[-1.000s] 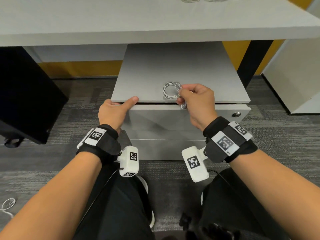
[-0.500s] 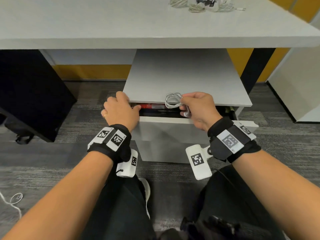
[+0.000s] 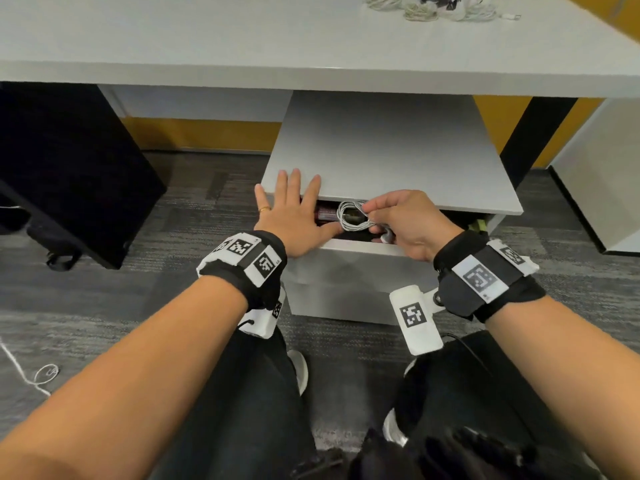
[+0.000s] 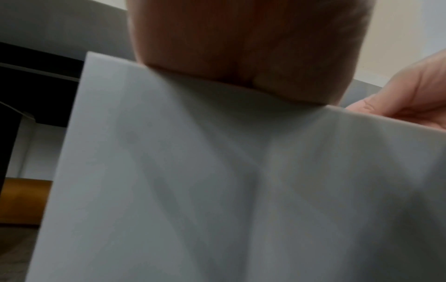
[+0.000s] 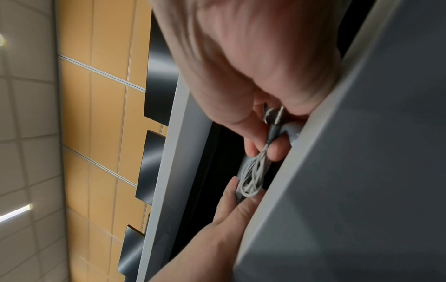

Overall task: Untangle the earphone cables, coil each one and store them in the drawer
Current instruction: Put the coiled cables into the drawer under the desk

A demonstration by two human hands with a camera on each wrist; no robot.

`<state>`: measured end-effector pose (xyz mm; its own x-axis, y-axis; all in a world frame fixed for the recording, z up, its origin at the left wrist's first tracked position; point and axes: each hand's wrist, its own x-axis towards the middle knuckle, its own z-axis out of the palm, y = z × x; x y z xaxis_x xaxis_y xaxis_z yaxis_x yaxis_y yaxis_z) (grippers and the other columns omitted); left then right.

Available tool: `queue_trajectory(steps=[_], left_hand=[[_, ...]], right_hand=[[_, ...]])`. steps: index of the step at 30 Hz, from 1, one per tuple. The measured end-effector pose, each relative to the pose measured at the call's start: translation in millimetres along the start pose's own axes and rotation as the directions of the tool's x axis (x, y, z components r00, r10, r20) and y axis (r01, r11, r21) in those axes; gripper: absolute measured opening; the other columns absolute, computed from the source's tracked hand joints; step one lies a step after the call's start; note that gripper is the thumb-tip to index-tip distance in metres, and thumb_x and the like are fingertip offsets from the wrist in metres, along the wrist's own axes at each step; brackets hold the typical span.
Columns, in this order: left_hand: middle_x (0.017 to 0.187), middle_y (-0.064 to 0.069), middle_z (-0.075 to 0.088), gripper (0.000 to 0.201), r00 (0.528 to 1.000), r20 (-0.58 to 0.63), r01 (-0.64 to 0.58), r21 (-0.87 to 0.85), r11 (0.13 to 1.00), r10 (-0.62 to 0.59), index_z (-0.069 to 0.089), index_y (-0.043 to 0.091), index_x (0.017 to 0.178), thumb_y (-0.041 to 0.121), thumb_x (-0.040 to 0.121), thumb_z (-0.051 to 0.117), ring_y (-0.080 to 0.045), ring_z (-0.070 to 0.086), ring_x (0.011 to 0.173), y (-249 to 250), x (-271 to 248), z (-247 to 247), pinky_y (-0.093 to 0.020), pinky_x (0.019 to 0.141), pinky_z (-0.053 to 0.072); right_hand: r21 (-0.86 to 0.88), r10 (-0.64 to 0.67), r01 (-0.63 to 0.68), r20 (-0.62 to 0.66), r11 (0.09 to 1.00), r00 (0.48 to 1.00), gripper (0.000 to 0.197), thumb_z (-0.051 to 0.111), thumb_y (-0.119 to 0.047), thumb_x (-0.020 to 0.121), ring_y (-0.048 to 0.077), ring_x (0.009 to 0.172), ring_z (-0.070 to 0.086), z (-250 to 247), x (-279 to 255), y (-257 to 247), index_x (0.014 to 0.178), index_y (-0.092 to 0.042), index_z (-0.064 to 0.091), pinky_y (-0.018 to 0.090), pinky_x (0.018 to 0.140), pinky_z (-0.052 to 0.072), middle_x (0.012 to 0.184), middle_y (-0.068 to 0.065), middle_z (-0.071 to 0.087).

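A coiled white earphone cable (image 3: 353, 216) hangs over the gap of the partly open top drawer (image 3: 346, 268) of a grey cabinet (image 3: 388, 150). My right hand (image 3: 372, 211) pinches the coil between thumb and fingers. In the right wrist view the coil (image 5: 253, 175) dangles from those fingers just inside the drawer front (image 5: 362, 152), its plug (image 5: 275, 122) by my palm. My left hand (image 3: 294, 206) lies flat, fingers spread, across the drawer's left end, thumb beside the coil. In the left wrist view its palm (image 4: 241, 47) rests on the drawer front (image 4: 217, 171).
More cables (image 3: 433, 6) lie far back on the white desk (image 3: 242, 39) above the cabinet. A red item (image 3: 325, 213) lies inside the drawer. A black unit (image 3: 69, 161) stands to the left. A white cable (image 3: 34, 375) lies on the carpet at lower left.
The drawer has slid out further. My left hand let go of its edge and now lies flat with fingers spread. My right hand lowered the coil from the cabinet's top edge into the gap.
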<state>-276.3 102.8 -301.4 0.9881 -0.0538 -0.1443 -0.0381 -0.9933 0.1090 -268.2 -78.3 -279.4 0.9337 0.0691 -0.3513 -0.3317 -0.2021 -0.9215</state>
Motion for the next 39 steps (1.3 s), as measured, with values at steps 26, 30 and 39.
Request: queue_trajectory(steps=[26,30,39], left_hand=[[0.138,-0.011,0.049,0.045,0.906,-0.292,-0.023,-0.758,0.652,-0.308,0.044,0.018,0.136,0.0,0.096,0.035,-0.029,0.044,0.129,-17.0,-21.9,1.2,-0.035,0.108,0.033],[0.144,-0.011,0.035,0.045,0.945,-0.293,0.037,-0.35,0.936,-0.147,0.039,0.012,0.138,0.008,0.094,0.039,-0.036,0.022,0.14,-10.0,-17.3,5.7,-0.056,0.116,0.006],[0.162,-0.008,-0.007,0.068,0.992,-0.109,0.054,-0.056,0.997,-0.06,0.0,0.015,0.153,0.04,0.1,0.033,-0.029,-0.012,0.148,-7.4,-24.9,4.2,-0.055,0.115,-0.005]], right_hand=[[-0.554,0.186,0.045,0.353,0.831,0.917,0.024,0.053,-0.03,0.096,0.015,0.077,0.044,47.6,11.6,-14.4,0.103,-0.013,0.069,0.028,0.065,0.035,0.079,-0.001,0.052],[-0.624,0.174,0.162,0.441,0.764,0.881,0.033,0.044,-0.009,0.098,0.019,0.102,0.052,52.9,11.6,-19.9,0.123,-0.019,0.064,0.029,0.08,0.045,0.116,0.004,0.059],[-0.648,0.087,0.166,0.34,0.743,0.936,0.036,0.051,-0.005,0.097,0.014,0.084,0.062,24.9,6.9,-42.7,0.13,-0.019,0.058,0.031,0.078,0.059,0.099,0.008,0.064]])
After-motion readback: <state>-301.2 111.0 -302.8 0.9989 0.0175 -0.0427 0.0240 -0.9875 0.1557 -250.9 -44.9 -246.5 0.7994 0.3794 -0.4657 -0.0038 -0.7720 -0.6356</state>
